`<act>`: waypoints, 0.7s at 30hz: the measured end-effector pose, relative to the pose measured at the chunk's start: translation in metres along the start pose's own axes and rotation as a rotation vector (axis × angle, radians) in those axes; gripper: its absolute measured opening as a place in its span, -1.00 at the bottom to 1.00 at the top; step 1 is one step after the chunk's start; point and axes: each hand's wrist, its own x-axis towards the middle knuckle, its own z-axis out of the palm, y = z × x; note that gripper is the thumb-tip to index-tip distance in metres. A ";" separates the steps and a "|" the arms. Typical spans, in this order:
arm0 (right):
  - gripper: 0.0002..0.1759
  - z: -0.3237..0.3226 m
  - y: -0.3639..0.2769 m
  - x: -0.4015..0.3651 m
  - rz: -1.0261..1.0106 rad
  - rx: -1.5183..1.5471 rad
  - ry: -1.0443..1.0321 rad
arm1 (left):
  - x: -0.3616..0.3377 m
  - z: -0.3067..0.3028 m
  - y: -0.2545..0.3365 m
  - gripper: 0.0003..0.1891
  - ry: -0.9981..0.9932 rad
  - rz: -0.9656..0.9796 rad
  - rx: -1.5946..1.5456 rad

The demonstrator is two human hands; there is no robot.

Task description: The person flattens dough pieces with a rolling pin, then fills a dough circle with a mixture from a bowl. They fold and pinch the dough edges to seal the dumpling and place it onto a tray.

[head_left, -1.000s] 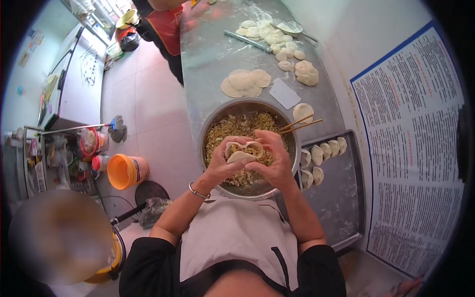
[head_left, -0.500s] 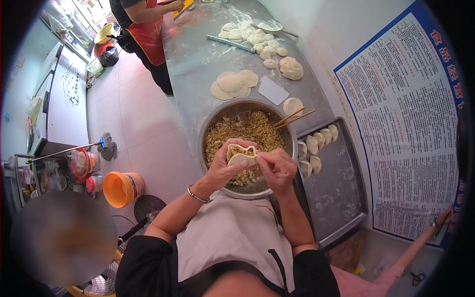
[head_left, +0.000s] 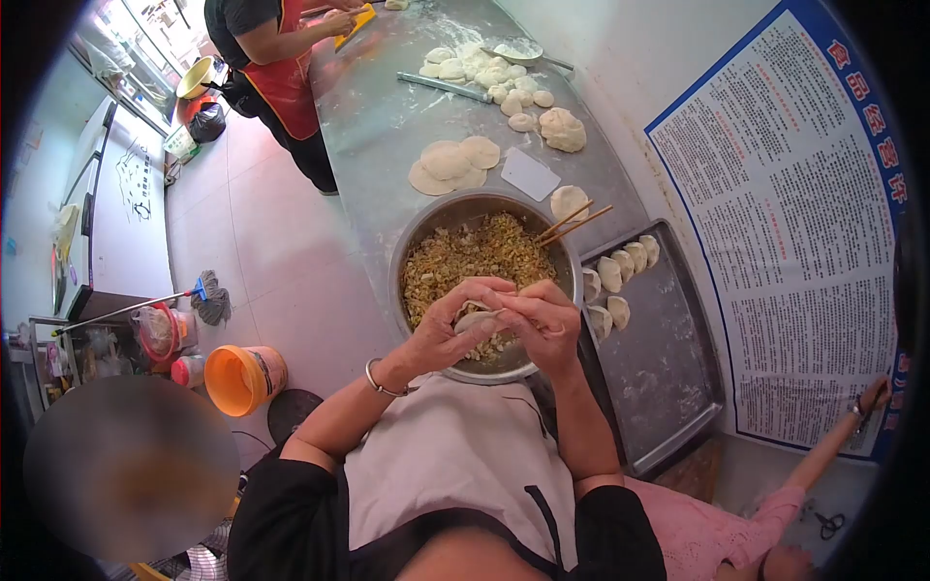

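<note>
Above the steel bowl (head_left: 394, 276), both hands are closed on a dumpling (head_left: 475, 319). My left hand (head_left: 448, 324) cradles it from the left, thumb along its near side. At its right end, the fingers of my right hand (head_left: 544, 324) pinch the edge; they partly cover the dough. Chopped filling (head_left: 475, 247) lies in the bowl below, with wooden chopsticks (head_left: 579, 223) leaning on the right rim. Several folded dumplings (head_left: 610, 275) rest on a dark tray (head_left: 668, 387) to the right.
Beyond the bowl are dough wrappers (head_left: 448, 165), a white card (head_left: 530, 174), dough pieces (head_left: 523, 97) and a rolling pin (head_left: 444, 86). A person in a red apron (head_left: 291, 97) works at the table's far left. Another person's pink sleeve (head_left: 775, 508) shows lower right. An orange bucket (head_left: 242, 380) stands on the floor.
The dumpling's opening has been drawn together; its filling no longer shows. My right hand has moved slightly left, nearer my left fingers. The pink-clad person has come further into view.
</note>
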 end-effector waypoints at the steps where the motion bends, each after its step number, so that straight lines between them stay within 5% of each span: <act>1: -0.65 -0.002 0.003 -0.003 -0.009 -0.034 0.008 | 0.002 0.001 0.004 -0.67 0.006 -0.011 0.042; 6: -0.72 -0.007 -0.011 0.007 0.121 0.117 0.045 | 0.002 -0.001 0.013 -0.33 -0.009 -0.161 0.072; 9: -0.74 -0.012 -0.009 0.011 0.069 0.101 -0.147 | 0.007 0.003 0.025 -0.14 -0.020 -0.276 0.173; 12: -0.76 -0.011 0.004 -0.001 0.109 0.222 -0.080 | 0.006 0.004 0.024 -0.06 -0.010 -0.145 0.000; 15: -0.77 0.006 0.013 -0.010 0.198 0.548 0.074 | 0.003 0.000 0.005 -0.05 -0.069 -0.170 -0.279; 18: -0.81 0.015 0.017 -0.020 0.285 0.523 0.113 | -0.002 0.008 0.006 -0.24 -0.005 -0.335 -0.356; 21: -0.82 0.003 0.013 -0.017 0.037 0.132 -0.026 | 0.000 0.005 0.009 -0.37 -0.040 -0.295 -0.105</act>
